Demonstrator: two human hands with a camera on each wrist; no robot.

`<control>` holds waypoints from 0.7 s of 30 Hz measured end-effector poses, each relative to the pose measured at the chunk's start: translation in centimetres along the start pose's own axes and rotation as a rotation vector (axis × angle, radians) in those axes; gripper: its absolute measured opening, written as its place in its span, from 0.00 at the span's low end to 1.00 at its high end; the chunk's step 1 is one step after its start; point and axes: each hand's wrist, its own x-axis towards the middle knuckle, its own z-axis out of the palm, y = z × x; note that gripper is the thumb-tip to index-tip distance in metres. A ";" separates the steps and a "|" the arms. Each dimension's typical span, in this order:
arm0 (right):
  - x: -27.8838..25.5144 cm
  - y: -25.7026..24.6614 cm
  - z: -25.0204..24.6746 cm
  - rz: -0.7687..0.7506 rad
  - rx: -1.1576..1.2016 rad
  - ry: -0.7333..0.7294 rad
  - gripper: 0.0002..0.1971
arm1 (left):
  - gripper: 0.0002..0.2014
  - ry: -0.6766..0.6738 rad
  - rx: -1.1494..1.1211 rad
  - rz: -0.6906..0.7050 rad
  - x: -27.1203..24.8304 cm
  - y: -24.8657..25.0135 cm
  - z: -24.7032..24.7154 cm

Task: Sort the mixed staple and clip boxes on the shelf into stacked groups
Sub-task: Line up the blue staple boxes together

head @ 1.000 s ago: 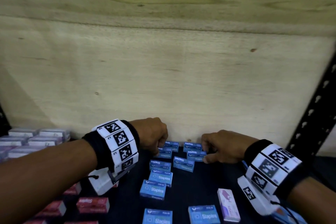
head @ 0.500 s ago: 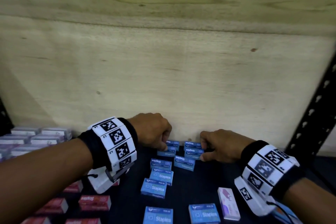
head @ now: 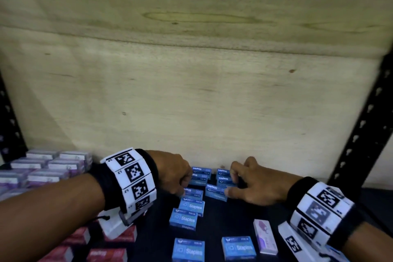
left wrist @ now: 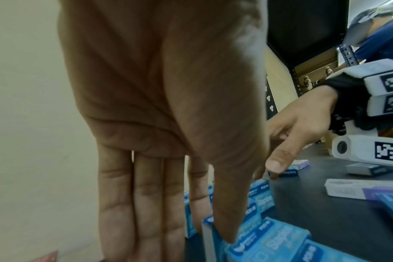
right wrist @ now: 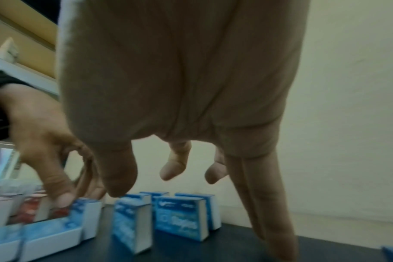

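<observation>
Two short stacks of blue staple boxes stand against the back wall, the left stack (head: 201,173) and the right stack (head: 223,174). My left hand (head: 185,181) is beside the left stack. Its fingers (left wrist: 146,203) hang straight and the thumb tip rests on a blue box (left wrist: 269,244). My right hand (head: 234,183) hovers at the right stack with fingers spread and loosely bent. Its thumb (right wrist: 119,180) touches the top of an upright blue box (right wrist: 132,221). Neither hand holds a box. Another blue box (head: 215,192) lies under the right thumb.
More blue boxes (head: 184,220) lie loose in a line toward me. A white and purple box (head: 264,236) lies at the right. Red boxes (head: 110,254) sit at the lower left, purple-white boxes (head: 53,166) are grouped far left. A black shelf upright (head: 361,134) stands at the right.
My right hand has let go of the right stack and spread its fingers, drawing slightly back. My left hand stays by the left stack.
</observation>
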 end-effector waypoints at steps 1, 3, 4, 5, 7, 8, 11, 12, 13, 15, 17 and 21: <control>-0.1 -0.3 0.2 -0.007 -0.027 -0.004 0.18 | 0.14 -0.011 0.008 -0.005 0.0 0.1 0.1; -0.2 -0.8 0.6 -0.012 -0.076 -0.003 0.18 | 0.13 -0.031 0.025 -0.004 -0.1 0.3 0.1; -0.2 -0.9 0.8 -0.013 -0.094 -0.004 0.19 | 0.13 -0.036 0.034 0.000 -0.1 0.3 0.1; -0.1 -1.0 0.9 -0.014 -0.109 -0.005 0.19 | 0.13 -0.039 0.041 0.004 -0.1 0.4 0.1; 0.2 -1.2 1.1 -0.021 -0.135 0.003 0.19 | 0.13 -0.039 0.051 0.011 0.0 0.7 0.2; 0.3 -1.2 1.1 -0.024 -0.143 0.012 0.17 | 0.13 -0.039 0.055 0.012 0.0 0.8 0.3; 0.5 -0.9 1.2 -0.026 -0.158 0.024 0.14 | 0.12 -0.040 0.058 0.011 0.2 1.0 0.6; 0.5 -0.7 1.1 -0.024 -0.157 0.025 0.12 | 0.11 -0.038 0.058 0.010 0.3 1.1 0.6; 0.4 -0.4 1.1 -0.025 -0.153 0.029 0.10 | 0.11 -0.037 0.061 0.010 0.3 1.2 0.6; 0.3 0.1 0.9 -0.026 -0.145 0.039 0.08 | 0.11 -0.037 0.071 0.004 0.4 1.3 0.5; 0.1 0.6 0.9 -0.020 -0.141 0.045 0.09 | 0.11 -0.031 0.073 -0.002 0.4 1.5 0.4; 0.1 1.0 1.0 -0.020 -0.138 0.048 0.09 | 0.14 -0.034 0.080 -0.003 0.7 1.8 0.3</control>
